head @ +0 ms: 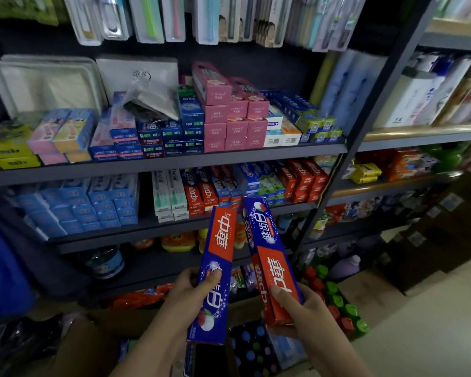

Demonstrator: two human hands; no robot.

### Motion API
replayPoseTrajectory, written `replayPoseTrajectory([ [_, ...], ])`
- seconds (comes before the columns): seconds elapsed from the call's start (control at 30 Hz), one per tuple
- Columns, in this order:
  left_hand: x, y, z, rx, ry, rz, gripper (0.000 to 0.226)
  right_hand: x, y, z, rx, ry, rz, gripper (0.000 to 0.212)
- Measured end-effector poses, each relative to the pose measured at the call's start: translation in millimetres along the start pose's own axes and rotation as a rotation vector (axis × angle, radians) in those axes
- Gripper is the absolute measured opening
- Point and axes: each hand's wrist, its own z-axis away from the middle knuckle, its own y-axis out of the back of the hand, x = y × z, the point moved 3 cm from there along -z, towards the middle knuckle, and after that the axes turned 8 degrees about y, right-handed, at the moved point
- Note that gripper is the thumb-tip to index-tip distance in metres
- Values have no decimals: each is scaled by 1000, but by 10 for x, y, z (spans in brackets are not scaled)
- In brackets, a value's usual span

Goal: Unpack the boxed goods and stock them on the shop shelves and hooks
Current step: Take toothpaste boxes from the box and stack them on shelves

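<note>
My left hand (184, 291) grips a long red-and-blue toothpaste box (215, 262) near its lower end, thumb on its face. My right hand (307, 311) grips a second toothpaste box of the same brand (267, 246), thumb on its red part. Both boxes point up toward the middle shelf (147, 227), where matching red-and-blue toothpaste boxes (201, 197) stand among other brands. An open cardboard box (98, 344) lies below my hands with more packaged goods inside.
The upper shelf (174, 161) holds pink, blue and yellow toothpaste boxes. Toothbrush packs (174, 20) hang from hooks above. A second shelf unit (419, 137) stands to the right. Bottles with red and green caps (337, 303) sit on the floor at the right.
</note>
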Motion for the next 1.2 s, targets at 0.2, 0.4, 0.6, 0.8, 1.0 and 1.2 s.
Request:
replayPoseTrajectory([
  [0.2,165,-512,-283,14,16,-26,28,-117,598,-439,67,-4,-32,46],
  [0.4,244,-1193,-710,96,82,64,54,-402,1397,-1214,41,47,61,42],
  [0.6,319,-1797,-1071,176,166,86,71,-732,1963,-2171,-32,96,194,48],
  [0.8,266,-2048,-1200,329,165,39,44,-1075,1993,-3053,-70,97,122,46],
  [1.0,170,-2025,-1271,400,168,53,28,-1225,1810,-3650,-19,68,97,52],
  [1.2,130,-2020,-1301,412,153,99,31,-1049,1819,-3728,153,-33,-230,53],
])
